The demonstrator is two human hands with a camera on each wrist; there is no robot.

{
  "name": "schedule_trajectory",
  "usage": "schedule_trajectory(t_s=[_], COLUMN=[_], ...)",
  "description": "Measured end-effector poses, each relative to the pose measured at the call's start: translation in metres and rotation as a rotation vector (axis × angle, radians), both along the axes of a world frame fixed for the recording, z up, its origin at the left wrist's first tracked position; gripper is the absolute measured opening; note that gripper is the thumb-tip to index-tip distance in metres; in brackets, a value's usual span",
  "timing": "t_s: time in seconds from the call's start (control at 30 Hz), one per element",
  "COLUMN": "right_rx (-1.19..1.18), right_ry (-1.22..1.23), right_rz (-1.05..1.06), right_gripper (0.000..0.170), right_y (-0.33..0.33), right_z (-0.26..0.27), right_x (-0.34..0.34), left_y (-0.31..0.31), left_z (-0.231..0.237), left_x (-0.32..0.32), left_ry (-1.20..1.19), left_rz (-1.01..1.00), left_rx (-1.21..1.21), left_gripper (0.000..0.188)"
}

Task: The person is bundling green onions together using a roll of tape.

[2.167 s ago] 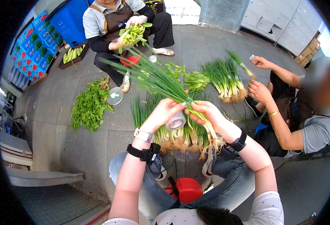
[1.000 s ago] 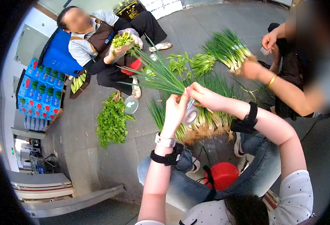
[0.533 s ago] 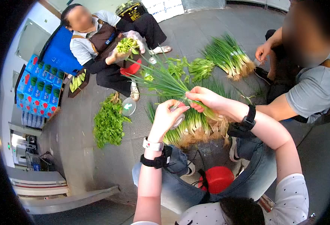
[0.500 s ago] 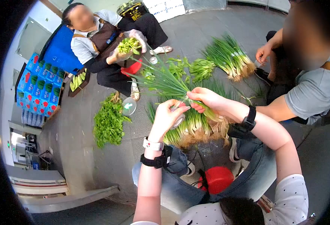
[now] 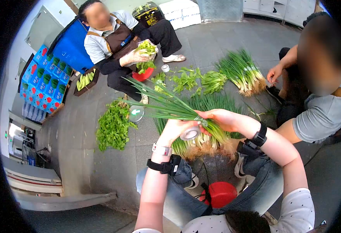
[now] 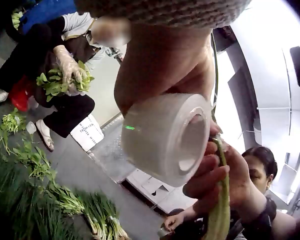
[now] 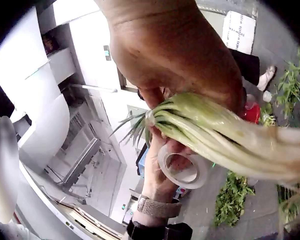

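My right hand (image 5: pixel 225 117) grips a bunch of spring onions (image 5: pixel 174 110) around its pale stems. The green leaves point up and left, and the rooted ends hang toward the lower right. Shiny clear tape (image 5: pixel 201 121) wraps the bunch where leaves meet stems, right at my right fingers. In my left hand (image 5: pixel 177 130), close under the leaves, is a roll of clear tape (image 6: pixel 150 142). The right wrist view shows that roll's open ring (image 7: pixel 201 176) by the left fingers, just below the white stems (image 7: pixel 210 130).
Loose spring onions (image 5: pixel 195 149) lie in a row below my hands. Bundled spring onions (image 5: pixel 243 73) and leafy greens (image 5: pixel 114 126) are on the floor. A person (image 5: pixel 120 42) holding greens sits opposite; another person (image 5: pixel 321 112) sits at right. A red stool (image 5: pixel 221 194) is between my knees.
At 2.2 seconds ago both hands held the bunch higher. Half a second ago my left fingers pinched tape at the bunch. Now the hands are lower and the left hand lies under the leaves.
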State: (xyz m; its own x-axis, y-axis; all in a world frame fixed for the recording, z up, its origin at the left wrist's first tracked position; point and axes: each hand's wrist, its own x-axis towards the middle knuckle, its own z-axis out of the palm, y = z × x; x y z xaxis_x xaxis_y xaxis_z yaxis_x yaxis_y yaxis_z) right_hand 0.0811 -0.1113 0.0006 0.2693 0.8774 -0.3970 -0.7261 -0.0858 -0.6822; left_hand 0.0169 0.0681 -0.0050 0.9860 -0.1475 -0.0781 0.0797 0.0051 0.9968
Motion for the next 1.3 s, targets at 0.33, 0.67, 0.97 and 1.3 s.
schedule_trajectory(t_s=[0.33,0.67,0.97,1.3], right_rx=[-0.166,-0.223,0.021,0.299], right_ry=[-1.022,-1.099,-0.697,0.340], right_rz=[-0.424,-0.392,-0.456,0.044], right_gripper=[0.040,0.024,0.022,0.033], right_y=[0.023,0.022,0.026,0.013], right_z=[-0.036,-0.025,-0.027,-0.009], right_x=[-0.004,-0.014,-0.018,-0.030], left_y=[-0.008,-0.014,0.008,0.016], left_z=[-0.006,0.020,0.012,0.023], left_x=[0.013,0.004,-0.002,-0.015], left_ry=[-0.079,0.025,-0.006,-0.059], left_rz=[0.329,0.299,0.041,-0.099], left_rx=[0.047,0.457,0.176,-0.233], left_gripper=[0.015,0.021,0.017,0.040])
